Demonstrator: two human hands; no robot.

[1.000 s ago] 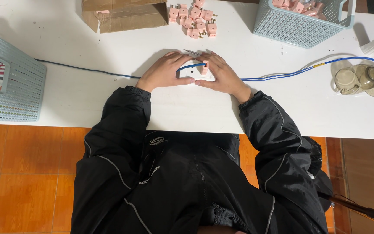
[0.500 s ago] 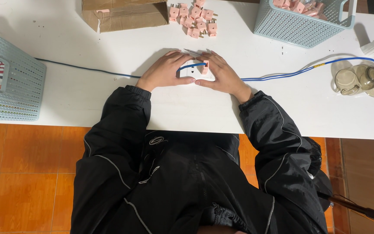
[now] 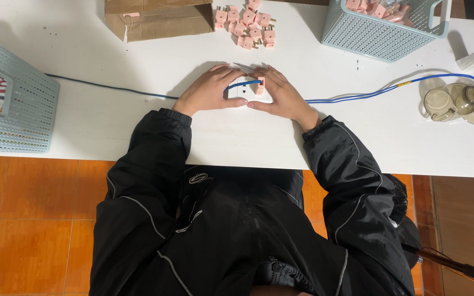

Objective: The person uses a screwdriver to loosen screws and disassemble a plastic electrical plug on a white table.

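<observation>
My left hand (image 3: 209, 90) and my right hand (image 3: 281, 96) rest together on the white table (image 3: 111, 120), cupped around a small white block (image 3: 241, 90) with a pink plug part (image 3: 259, 87) at its right side. A blue cable (image 3: 242, 84) crosses the top of the block between my fingers. Both hands touch the block; thumbs meet below it. A thin metal piece pokes out just above my right fingers. Most of the block is hidden by my fingers.
Several pink plugs (image 3: 248, 24) lie loose at the far edge beside a cardboard box (image 3: 160, 16). Pale blue baskets stand at the far right (image 3: 379, 27) and left (image 3: 12, 98). The blue cable (image 3: 368, 93) runs right toward glass jars (image 3: 459, 101).
</observation>
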